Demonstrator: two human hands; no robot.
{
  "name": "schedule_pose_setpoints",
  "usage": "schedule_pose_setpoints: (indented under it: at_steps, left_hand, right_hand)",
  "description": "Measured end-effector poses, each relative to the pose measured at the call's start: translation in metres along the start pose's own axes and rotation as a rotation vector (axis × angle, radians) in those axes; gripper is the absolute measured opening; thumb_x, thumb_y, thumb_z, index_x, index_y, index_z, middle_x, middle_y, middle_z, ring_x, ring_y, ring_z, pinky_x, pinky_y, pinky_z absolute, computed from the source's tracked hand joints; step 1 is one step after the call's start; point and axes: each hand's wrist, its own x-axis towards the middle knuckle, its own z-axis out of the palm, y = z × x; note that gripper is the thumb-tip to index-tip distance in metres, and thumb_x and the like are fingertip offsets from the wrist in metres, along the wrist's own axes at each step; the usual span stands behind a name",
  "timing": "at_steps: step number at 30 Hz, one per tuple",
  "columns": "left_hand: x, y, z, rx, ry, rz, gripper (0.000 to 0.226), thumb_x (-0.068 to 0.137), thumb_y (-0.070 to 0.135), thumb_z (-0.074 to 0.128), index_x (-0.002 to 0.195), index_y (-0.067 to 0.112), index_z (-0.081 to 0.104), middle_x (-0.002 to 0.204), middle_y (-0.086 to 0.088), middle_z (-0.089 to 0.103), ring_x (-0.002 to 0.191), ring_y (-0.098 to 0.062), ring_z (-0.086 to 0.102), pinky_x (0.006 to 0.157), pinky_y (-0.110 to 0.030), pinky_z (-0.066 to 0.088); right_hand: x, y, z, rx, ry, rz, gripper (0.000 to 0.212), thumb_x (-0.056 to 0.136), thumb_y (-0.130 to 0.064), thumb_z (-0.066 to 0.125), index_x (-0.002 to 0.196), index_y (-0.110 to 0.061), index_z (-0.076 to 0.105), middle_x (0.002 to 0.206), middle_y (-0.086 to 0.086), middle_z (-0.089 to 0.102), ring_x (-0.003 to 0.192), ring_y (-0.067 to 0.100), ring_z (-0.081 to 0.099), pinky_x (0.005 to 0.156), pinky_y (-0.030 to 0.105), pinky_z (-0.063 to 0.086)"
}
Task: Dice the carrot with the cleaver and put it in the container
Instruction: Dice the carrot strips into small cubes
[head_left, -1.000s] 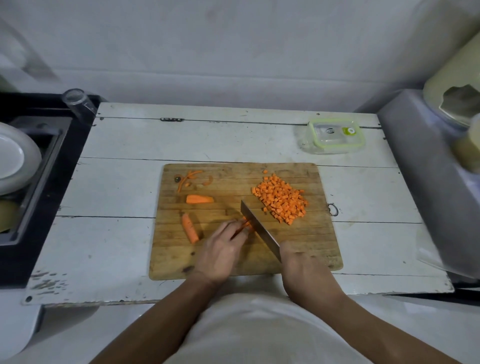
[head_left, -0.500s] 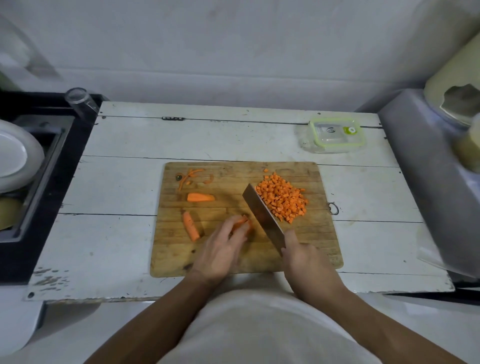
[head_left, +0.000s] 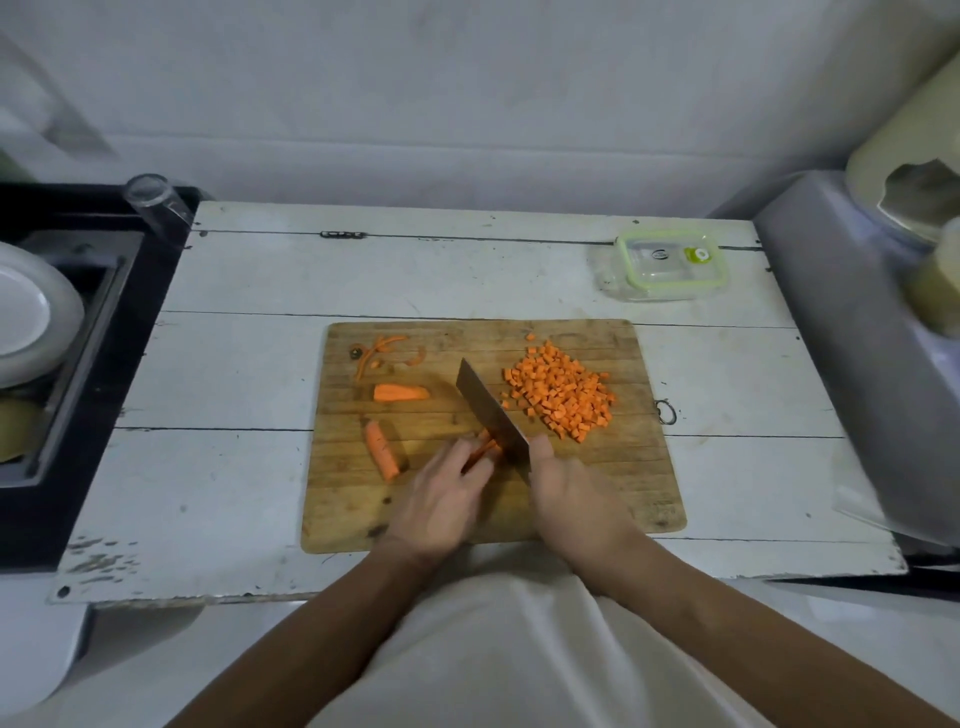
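Since half a second ago we have brought the cleaver down onto the strips, its tip now angled up and away toward the far left rather than raised beside the dice.

Left of our fingers lie two uncut pieces and, beyond them, a few peelings, all on the board. Our left hand rests on the strips with fingers curled, pinning them; the fingertips sit just beside the blade's flat. Our right hand wraps the handle, which is hidden under it, forefinger up against the blade's heel.

To do this cut well, we judge we should keep the left knuckles forward and fingertips tucked back, letting the blade ride against the knuckles, and step the hand back evenly so the cubes match those already cut. Keeping the strips bundled tight should stop them rolling.

Right of the blade, beyond our right fingers, the dice sit heaped on the board. Well beyond them, at the far right of the table, the container stands with its green-rimmed lid on, not yet opened.

As for writing, the lid bears a small dark round mark and a green tab, but both are too small for us to read.
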Motion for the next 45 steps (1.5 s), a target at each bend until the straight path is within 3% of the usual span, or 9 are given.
schedule_pose_setpoints:
  at_steps: [5,10,13,17,26,30,36,41,45]
  left_hand:
    - [-0.005,-0.004,0.009,-0.002,0.011,-0.008,0.043,0.096,0.015,0.068,0.138,0.016,0.063,0.140,-0.003,0.057,0.135,-0.019,0.047,0.106,-0.039,0.051]
    - [-0.006,0.000,0.002,0.003,0.018,-0.011,0.049,0.089,0.012,0.073,0.137,0.016,0.063,0.140,-0.006,0.055,0.132,-0.021,0.050,0.103,-0.039,0.053]
    - [-0.007,0.001,0.000,0.022,-0.016,-0.007,0.049,0.092,0.015,0.070,0.140,0.018,0.059,0.144,-0.005,0.051,0.134,-0.021,0.048,0.102,-0.040,0.054]
    - [-0.007,0.002,-0.002,0.032,-0.064,-0.045,0.046,0.096,0.021,0.064,0.141,0.021,0.055,0.143,-0.004,0.048,0.130,-0.022,0.048,0.097,-0.037,0.055]
    - [-0.003,0.005,-0.006,0.027,-0.052,-0.025,0.044,0.090,0.011,0.069,0.133,0.016,0.062,0.130,-0.007,0.057,0.117,-0.023,0.053,0.084,-0.037,0.058]
    - [-0.003,0.005,-0.005,0.021,-0.030,-0.020,0.043,0.089,0.007,0.068,0.131,0.014,0.064,0.126,-0.007,0.059,0.113,-0.024,0.054,0.082,-0.036,0.056]
    - [-0.003,0.001,-0.001,0.010,-0.041,-0.028,0.039,0.088,0.007,0.069,0.126,0.012,0.067,0.123,-0.007,0.059,0.112,-0.025,0.056,0.081,-0.041,0.060]
    - [-0.005,0.004,-0.004,-0.008,-0.005,-0.025,0.045,0.088,0.007,0.069,0.132,0.013,0.065,0.128,-0.006,0.060,0.117,-0.024,0.056,0.089,-0.040,0.057]
    - [-0.005,0.004,-0.002,-0.025,0.040,-0.050,0.046,0.087,0.004,0.073,0.130,0.016,0.067,0.127,-0.004,0.061,0.118,-0.020,0.057,0.096,-0.038,0.054]
  right_hand:
    - [-0.014,0.017,-0.012,0.267,0.108,0.047,0.031,0.102,-0.023,0.045,0.130,-0.028,0.032,0.092,0.010,0.068,0.082,0.037,0.064,0.063,0.041,0.046]
    - [-0.038,0.019,-0.017,0.154,0.061,-0.021,0.046,0.097,-0.015,0.041,0.137,-0.027,0.022,0.094,0.014,0.070,0.083,0.041,0.063,0.070,0.048,0.050]
    - [-0.043,0.012,-0.016,0.074,0.000,-0.076,0.081,0.092,-0.013,0.043,0.153,-0.029,-0.008,0.093,0.009,0.069,0.080,0.036,0.064,0.070,0.043,0.048]
    - [-0.047,0.010,-0.017,-0.058,-0.035,-0.144,0.102,0.090,-0.009,0.043,0.142,-0.029,-0.042,0.104,0.009,0.067,0.085,0.034,0.064,0.073,0.040,0.048]
    - [-0.048,0.010,-0.009,-0.048,-0.015,-0.133,0.103,0.085,-0.007,0.040,0.143,-0.031,-0.042,0.090,0.005,0.066,0.071,0.033,0.060,0.063,0.037,0.038]
    - [-0.046,0.013,-0.007,-0.155,0.095,-0.165,0.114,0.063,-0.003,0.065,0.160,-0.017,0.009,0.056,-0.001,0.056,0.039,0.022,0.033,0.043,0.029,0.029]
    - [-0.029,-0.001,-0.004,-0.155,0.000,-0.152,0.109,0.086,-0.001,0.048,0.146,-0.030,-0.039,0.083,0.009,0.065,0.061,0.028,0.046,0.057,0.040,0.048]
    - [-0.009,0.005,0.005,0.096,0.028,-0.027,0.093,0.096,-0.018,0.050,0.154,-0.036,-0.020,0.085,0.009,0.064,0.070,0.033,0.058,0.064,0.042,0.049]
    - [-0.018,0.028,0.011,0.406,-0.036,0.098,0.030,0.095,-0.033,0.053,0.125,-0.030,0.053,0.092,0.002,0.069,0.082,0.028,0.067,0.073,0.047,0.056]
